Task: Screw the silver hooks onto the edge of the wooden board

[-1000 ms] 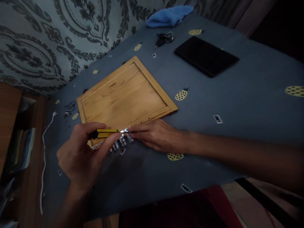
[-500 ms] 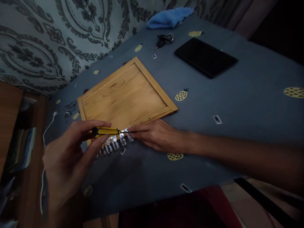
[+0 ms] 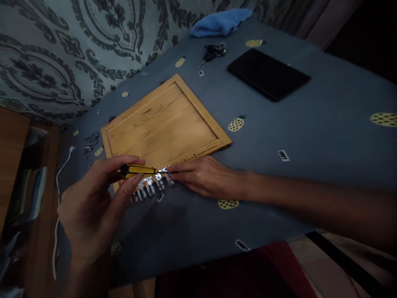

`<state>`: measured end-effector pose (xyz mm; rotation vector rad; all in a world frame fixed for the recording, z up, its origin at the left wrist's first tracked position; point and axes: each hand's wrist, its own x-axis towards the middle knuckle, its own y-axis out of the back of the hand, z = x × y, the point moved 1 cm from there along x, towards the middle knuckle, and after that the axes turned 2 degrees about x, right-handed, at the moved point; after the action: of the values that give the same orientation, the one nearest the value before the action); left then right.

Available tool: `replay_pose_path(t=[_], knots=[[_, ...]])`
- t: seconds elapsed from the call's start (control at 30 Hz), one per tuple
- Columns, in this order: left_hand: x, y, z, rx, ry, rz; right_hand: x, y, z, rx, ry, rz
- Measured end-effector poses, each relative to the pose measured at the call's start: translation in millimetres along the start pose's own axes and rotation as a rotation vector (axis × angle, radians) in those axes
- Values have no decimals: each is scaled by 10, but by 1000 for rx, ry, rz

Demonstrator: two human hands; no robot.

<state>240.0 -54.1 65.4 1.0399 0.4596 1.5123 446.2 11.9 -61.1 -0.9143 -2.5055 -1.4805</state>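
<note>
A square wooden board (image 3: 161, 124) with a raised rim lies on a grey-blue cloth printed with pineapples. Along its near edge sits a metal strip of hooks (image 3: 149, 188). My left hand (image 3: 93, 207) pinches the yellow and black handle of a screwdriver (image 3: 139, 170), its tip pointing right at the hook strip. My right hand (image 3: 204, 176) lies flat on the cloth, fingertips pressed together at the strip's right end, right by the screwdriver's tip. What those fingertips hold is too small to make out.
A black tablet (image 3: 268, 73), a bunch of keys (image 3: 214, 51) and a blue cloth (image 3: 220, 21) lie at the far end. A white cable (image 3: 58, 182) hangs at the left edge, by small metal parts (image 3: 89, 142). Patterned wallpaper rises behind.
My left hand has opened out and slid leftward and down along the screwdriver handle, uncovering several hooks. The right hand and the board have stayed put.
</note>
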Motion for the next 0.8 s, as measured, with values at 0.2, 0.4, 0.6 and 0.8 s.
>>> replay_pose_path(t=[0.2,0.4,0.6,0.8], knots=[[-15,2,8,-16,-12,-2,-7,-7,11,10,5,8],[5,-28,-14,-66,-56,-17,-1,-17,8,6,3,18],[-14,-84,-31,-89,-62,42,-5,-6,-1,-2,12,18],[-14,-67,-27,-24,-82,40,-14,1,7,8,13,10]])
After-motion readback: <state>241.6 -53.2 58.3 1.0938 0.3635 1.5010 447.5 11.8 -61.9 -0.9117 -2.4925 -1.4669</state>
